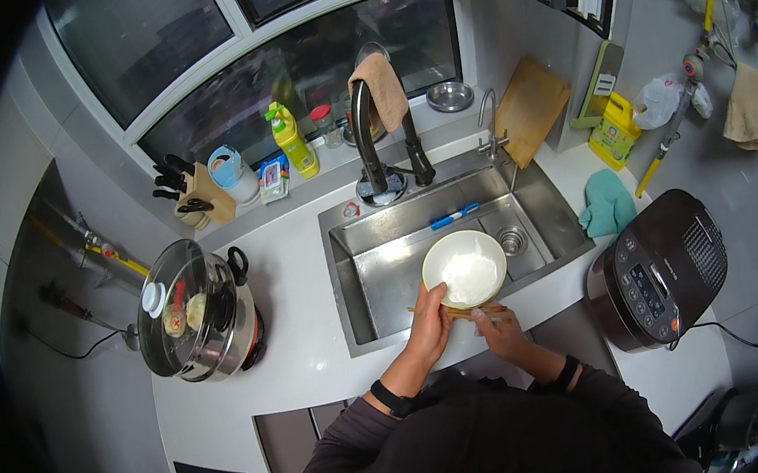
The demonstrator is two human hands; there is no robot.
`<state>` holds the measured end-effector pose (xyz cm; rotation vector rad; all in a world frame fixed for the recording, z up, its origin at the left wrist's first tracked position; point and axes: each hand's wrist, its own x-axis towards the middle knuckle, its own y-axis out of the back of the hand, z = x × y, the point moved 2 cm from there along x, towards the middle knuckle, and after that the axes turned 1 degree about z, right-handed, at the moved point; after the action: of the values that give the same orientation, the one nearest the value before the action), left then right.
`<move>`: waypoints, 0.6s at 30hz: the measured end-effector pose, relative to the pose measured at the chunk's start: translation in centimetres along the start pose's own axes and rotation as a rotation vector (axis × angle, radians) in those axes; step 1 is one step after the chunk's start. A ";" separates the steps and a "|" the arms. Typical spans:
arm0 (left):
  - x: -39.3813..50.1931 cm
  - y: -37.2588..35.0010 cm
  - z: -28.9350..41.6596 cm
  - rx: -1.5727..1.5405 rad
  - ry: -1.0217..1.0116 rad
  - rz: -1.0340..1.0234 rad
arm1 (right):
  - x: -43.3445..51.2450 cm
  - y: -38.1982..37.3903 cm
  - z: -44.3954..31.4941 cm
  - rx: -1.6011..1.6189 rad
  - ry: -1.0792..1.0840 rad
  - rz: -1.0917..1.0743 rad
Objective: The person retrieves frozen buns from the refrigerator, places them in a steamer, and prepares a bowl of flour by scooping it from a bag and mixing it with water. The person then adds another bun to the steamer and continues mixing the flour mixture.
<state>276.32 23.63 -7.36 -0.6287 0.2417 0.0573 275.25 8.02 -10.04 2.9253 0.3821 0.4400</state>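
Observation:
My left hand [431,320] grips the near left edge of a white bowl [437,258] with a yellowish rim. The bowl is tilted over the front of the stainless steel sink [390,280]. Inside it shows a bright white patch; whether that is contents or glare I cannot tell. Just below the bowl, my right hand [501,335] is shut on wooden chopsticks [460,313], which lie sideways and reach toward the left fingers. A blue-and-white brush-like tool [454,216] rests in the sink behind the bowl, near the drain [511,241].
A dark faucet [364,135] draped with a tan cloth [382,89] rises behind the sink. On the left stands a glass-lidded steamer [201,308] holding buns. To the right are a rice cooker [656,271], a teal mitt [607,202] and a wooden cutting board [531,109].

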 end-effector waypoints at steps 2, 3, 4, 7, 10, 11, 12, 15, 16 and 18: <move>0.7 -0.2 0.5 0.000 -0.005 -0.010 | 0.8 0.0 0.4 0.073 -0.053 0.063; 1.1 -0.4 0.9 0.028 0.003 -0.005 | 1.4 -0.1 0.5 0.112 -0.080 0.096; 1.5 -0.5 1.4 0.026 -0.015 -0.006 | 2.1 -0.2 0.7 0.119 -0.050 0.104; 2.8 -0.5 3.1 -0.005 0.053 -0.012 | 4.6 -0.4 1.6 0.246 -0.096 0.170; 4.3 0.1 4.9 0.060 0.113 0.017 | 7.9 1.0 3.6 0.382 -0.297 0.313; 4.9 0.4 5.5 0.087 0.101 0.020 | 9.7 1.9 4.4 0.392 -0.246 0.357; 5.5 0.5 6.0 0.049 0.090 0.009 | 11.8 2.9 5.2 0.462 -0.171 0.383; 7.9 0.8 6.6 0.101 0.117 0.048 | 16.5 8.0 7.4 0.302 -0.217 0.456; 8.9 0.6 6.6 0.080 0.127 0.058 | 18.3 10.1 8.3 0.220 -0.312 0.430; 11.3 0.0 6.2 0.108 0.128 0.042 | 22.6 13.8 10.3 -0.004 -0.416 0.501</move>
<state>288.58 27.05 -5.21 -0.5199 0.3796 0.0440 302.40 -0.15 -11.03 2.9766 -0.4100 -0.1223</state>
